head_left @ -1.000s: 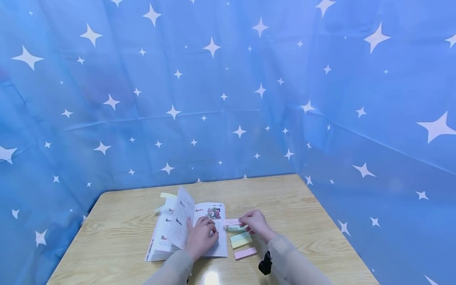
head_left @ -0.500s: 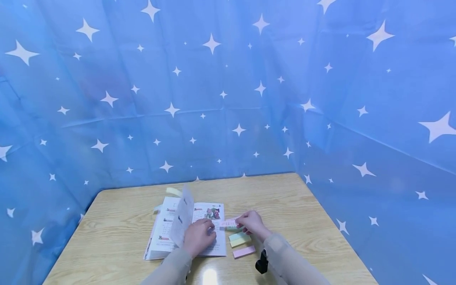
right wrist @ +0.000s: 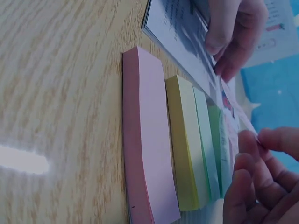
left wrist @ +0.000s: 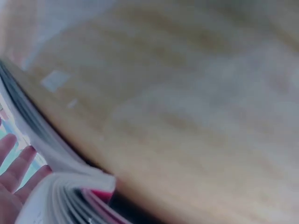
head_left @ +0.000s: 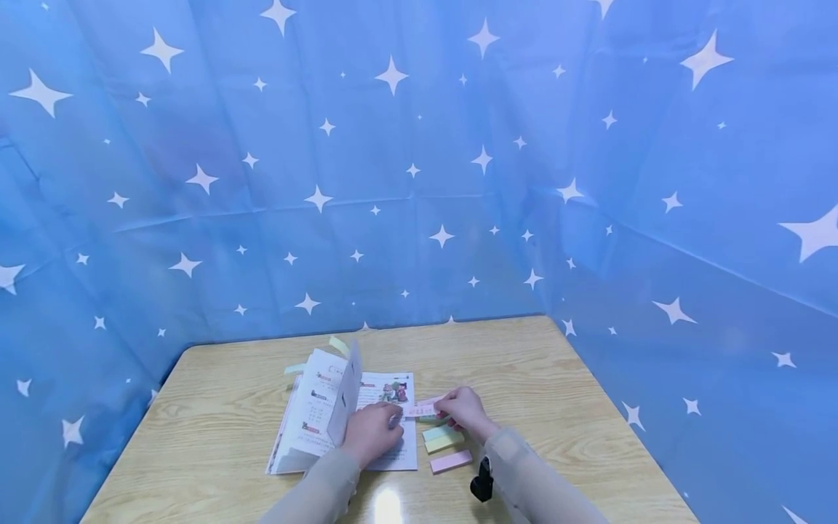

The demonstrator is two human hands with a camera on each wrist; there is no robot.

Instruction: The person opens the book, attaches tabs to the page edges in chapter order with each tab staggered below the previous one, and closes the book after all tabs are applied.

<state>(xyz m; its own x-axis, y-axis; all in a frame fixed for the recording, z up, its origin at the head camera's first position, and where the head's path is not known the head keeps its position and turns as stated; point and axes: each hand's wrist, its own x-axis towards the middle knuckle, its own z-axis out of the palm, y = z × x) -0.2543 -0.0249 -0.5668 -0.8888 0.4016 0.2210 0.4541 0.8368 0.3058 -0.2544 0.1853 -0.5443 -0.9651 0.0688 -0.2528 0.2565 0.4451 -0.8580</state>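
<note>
An open book (head_left: 321, 400) with printed pages lies on the table, one loose page (head_left: 348, 389) standing up near its middle. My left hand (head_left: 374, 433) rests on the right-hand page, its fingers (left wrist: 19, 163) loosely extended and spread in the left wrist view. Between thumb and forefinger, my right hand (head_left: 468, 412) pinches one end of a pink sticky note strip (head_left: 420, 411) with writing on it. The strip's other end overlaps the book's right edge, close to the left fingertips. In the right wrist view the strip (right wrist: 240, 108) stretches between both hands.
Right of the book lie a pink sticky note pad (head_left: 451, 461), a yellow pad (head_left: 445, 443) and a mint pad (head_left: 440, 432). A yellow tab (head_left: 340, 346) and a pale blue tab (head_left: 294, 369) stick out of the book. A starry blue curtain (head_left: 393, 182) stands behind the table.
My right hand has moved slightly left, bringing the pink strip over the book's right edge. The standing page and yellow tab have swung rightward. My left hand stays on the page.
</note>
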